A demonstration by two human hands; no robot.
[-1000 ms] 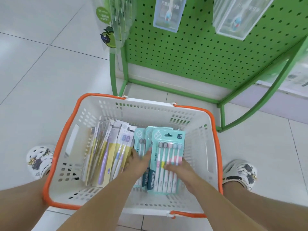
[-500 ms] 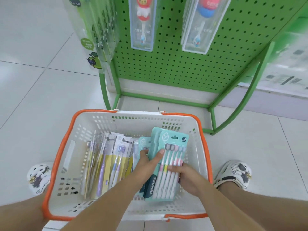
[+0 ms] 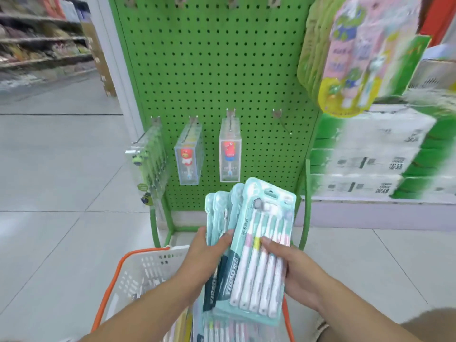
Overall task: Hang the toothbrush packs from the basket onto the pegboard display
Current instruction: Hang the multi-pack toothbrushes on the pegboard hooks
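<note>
Teal toothbrush packs [image 3: 249, 243], labelled "YIBAO", gripped by curled fingers of left hand [image 3: 204, 257] and right hand [image 3: 293, 272].

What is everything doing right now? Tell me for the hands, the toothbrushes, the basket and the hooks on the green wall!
Left hand: grips the teal toothbrush packs.
Right hand: grips the same stack.
Teal toothbrush packs: several held fanned above the basket, not yet hung.
Basket: on the floor, more packs inside.
Pegboard: upright.
Empty hook: free.
Clear toothbrush boxes: hanging.
</note>
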